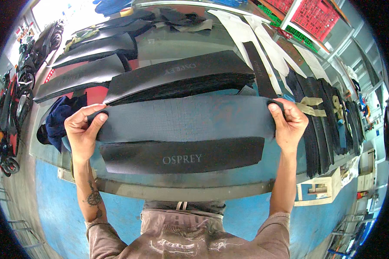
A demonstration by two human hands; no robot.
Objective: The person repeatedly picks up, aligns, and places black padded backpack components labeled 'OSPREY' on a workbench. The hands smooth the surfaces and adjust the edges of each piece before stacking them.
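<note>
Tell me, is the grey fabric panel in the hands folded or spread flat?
Spread flat. The left hand and right hand grip opposite ends of the panel, which stretches wide with no fold visible.

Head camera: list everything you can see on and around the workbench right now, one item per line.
Grid-textured fabric panel: one, dark grey, held flat at both ends.
Printed fabric piece: one, black, near bench edge under the panel.
Stack of printed pieces: one, black, beyond the panel.
Larger cut sheets: several, black, far left.
Strip stacks: several, black, right side.
Crates: red, top right.
Workbench: blue.
Left hand: gripping panel's left end.
Right hand: gripping its right end.
</note>
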